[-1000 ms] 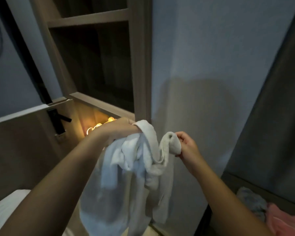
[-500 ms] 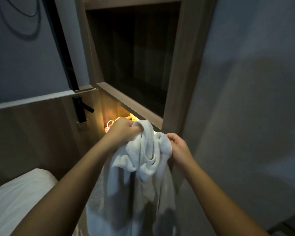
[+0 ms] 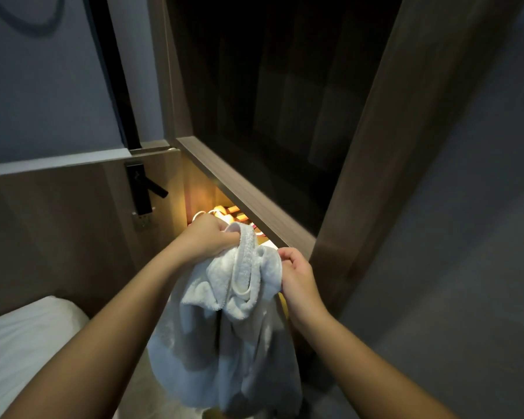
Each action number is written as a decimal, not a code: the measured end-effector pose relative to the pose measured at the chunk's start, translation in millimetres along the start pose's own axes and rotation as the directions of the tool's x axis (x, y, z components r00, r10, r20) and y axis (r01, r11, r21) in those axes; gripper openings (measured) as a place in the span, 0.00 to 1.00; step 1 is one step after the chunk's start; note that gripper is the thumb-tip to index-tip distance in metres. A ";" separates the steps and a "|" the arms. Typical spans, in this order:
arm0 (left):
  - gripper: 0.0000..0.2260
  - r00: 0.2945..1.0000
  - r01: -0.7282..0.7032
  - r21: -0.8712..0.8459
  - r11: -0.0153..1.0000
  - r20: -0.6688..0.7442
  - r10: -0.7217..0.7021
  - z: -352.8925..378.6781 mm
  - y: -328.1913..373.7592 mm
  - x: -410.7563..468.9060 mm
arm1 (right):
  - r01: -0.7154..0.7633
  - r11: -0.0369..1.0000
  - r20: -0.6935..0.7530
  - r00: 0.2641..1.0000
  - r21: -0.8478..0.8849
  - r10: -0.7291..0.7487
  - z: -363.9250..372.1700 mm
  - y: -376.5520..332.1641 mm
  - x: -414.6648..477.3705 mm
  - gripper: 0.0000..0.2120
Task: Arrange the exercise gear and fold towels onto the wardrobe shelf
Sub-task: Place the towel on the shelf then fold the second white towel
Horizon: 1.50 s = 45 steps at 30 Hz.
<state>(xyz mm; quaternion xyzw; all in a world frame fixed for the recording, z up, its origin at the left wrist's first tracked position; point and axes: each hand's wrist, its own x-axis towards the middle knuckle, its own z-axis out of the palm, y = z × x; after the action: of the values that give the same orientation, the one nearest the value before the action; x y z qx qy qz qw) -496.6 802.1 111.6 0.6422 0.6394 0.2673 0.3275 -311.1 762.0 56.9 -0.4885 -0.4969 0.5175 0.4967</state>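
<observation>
My left hand (image 3: 208,238) and right hand (image 3: 295,275) both grasp the bunched white towel (image 3: 233,313) below the wardrobe shelf (image 3: 248,201).

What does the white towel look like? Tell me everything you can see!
The towel is white and fluffy, like soft terry cloth, with a flatter woven band along one edge. It is not folded: it is bunched at the top and hangs down loose in crumpled folds. The left hand grips the banded edge, and the right hand pinches another bunch beside it. It hangs in front of the wooden wardrobe shelf.
</observation>
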 end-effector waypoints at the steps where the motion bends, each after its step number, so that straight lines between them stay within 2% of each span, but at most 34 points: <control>1: 0.19 1.000 -0.010 0.007 1.000 0.014 0.010 -4.2 -4.7 10.9 | -0.004 1.000 -0.011 1.000 -0.005 0.004 5.2 3.0 7.9 0.08; 5: 0.17 0.993 -0.050 0.064 0.997 0.113 0.043 -24.2 -22.6 63.4 | -0.033 0.999 -0.079 0.996 -0.029 0.031 29.0 15.9 44.8 0.05; 9: 0.16 0.972 -0.101 0.119 0.988 0.226 0.072 -40.9 -44.6 121.8 | -0.085 0.996 -0.215 0.973 -0.013 0.080 63.1 30.4 86.9 0.03; 13: 0.18 0.923 -0.156 0.140 0.978 0.374 0.094 -61.5 -64.1 168.3 | -0.125 0.987 -0.415 0.896 0.102 0.156 105.8 39.0 116.5 0.02; 16: 0.17 0.873 -0.188 0.118 0.975 0.476 0.110 -73.9 -76.3 192.7 | -0.148 0.981 -0.512 0.837 0.125 0.191 134.2 43.8 128.3 0.01; 21: 0.22 0.826 -0.231 0.105 0.967 0.546 0.138 -75.9 -87.8 212.8 | -0.144 0.977 -0.652 0.728 0.154 0.211 162.6 55.5 138.1 0.02; 25: 0.25 0.799 -0.274 0.075 0.959 0.573 0.183 -79.4 -110.3 220.4 | -0.129 0.986 -0.675 0.718 0.108 0.168 177.7 72.5 138.4 0.02; 29: 0.26 0.810 -0.292 0.045 0.955 0.542 0.223 -73.7 -144.3 224.1 | -0.107 0.991 -0.686 0.716 0.075 0.129 194.9 94.9 135.2 0.03; 33: 0.20 0.834 -0.331 0.000 0.944 0.468 0.292 -66.7 -187.1 219.1 | -0.063 0.998 -0.731 0.681 -0.017 0.030 213.3 124.5 125.4 0.04; 36: 0.21 0.842 -0.394 -0.036 0.918 0.385 0.377 -64.7 -222.1 204.9 | -0.010 0.995 -0.743 0.667 -0.095 -0.064 235.5 143.8 111.1 0.04; 41: 0.14 0.767 -0.490 -0.192 0.850 0.369 0.526 -81.3 -276.6 146.8 | 0.185 0.966 -0.748 0.612 -0.180 -0.257 292.9 171.0 53.0 0.03; 43: 0.13 0.732 -0.478 -0.271 0.836 0.403 0.549 -98.5 -286.6 114.4 | 0.212 0.960 -0.760 0.588 -0.183 -0.275 319.4 165.9 24.5 0.06; 45: 0.13 0.713 -0.490 -0.281 0.825 0.415 0.565 -124.1 -283.3 82.6 | 0.220 0.954 -0.770 0.566 -0.203 -0.294 342.1 144.5 -1.3 0.08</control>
<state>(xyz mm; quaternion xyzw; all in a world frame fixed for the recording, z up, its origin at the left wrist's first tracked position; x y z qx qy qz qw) -770.9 885.1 -30.9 0.8170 0.3045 0.2291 0.4327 -657.0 748.9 -77.6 -0.6092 -0.3122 0.1482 0.7138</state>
